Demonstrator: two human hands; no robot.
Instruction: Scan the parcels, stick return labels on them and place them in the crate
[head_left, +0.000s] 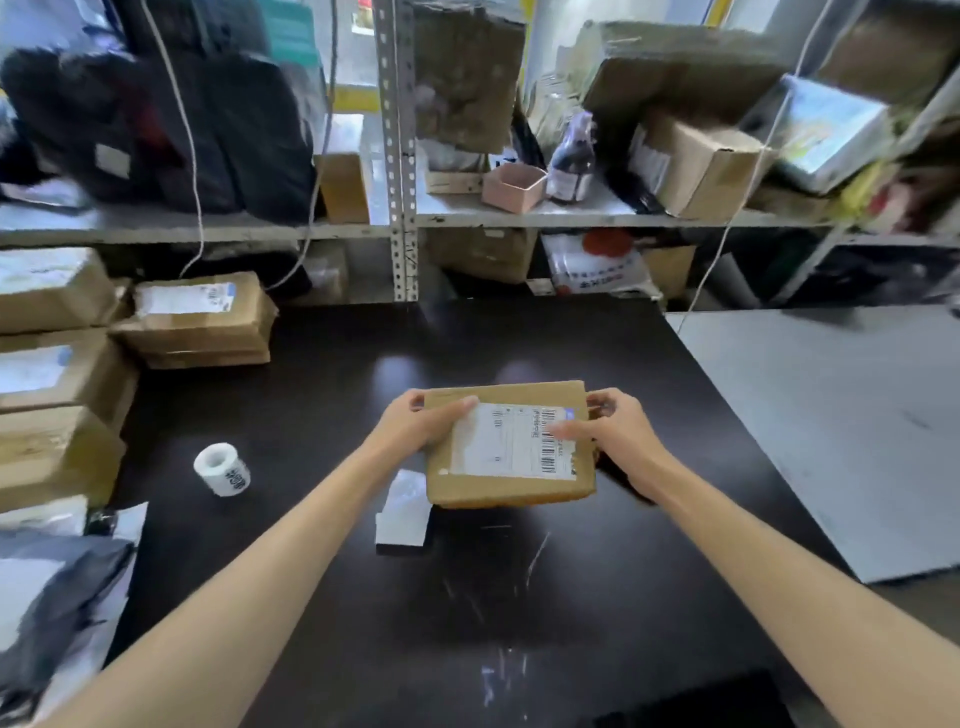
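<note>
So the left hand (415, 423) and right hand (618, 431) each grip an end of the box (467, 488) at mid table (363, 597), label roll (222, 469) at its 9 o'clock, and it's probably best to keep the barcode (549, 441) facing up and level for scanning.

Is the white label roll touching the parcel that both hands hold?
Apart. The head view shows the label roll lying on the dark table, left of the parcel, with bare table between them.

Dark table (519, 597) — cluttered metal shelving (400, 156)
</note>
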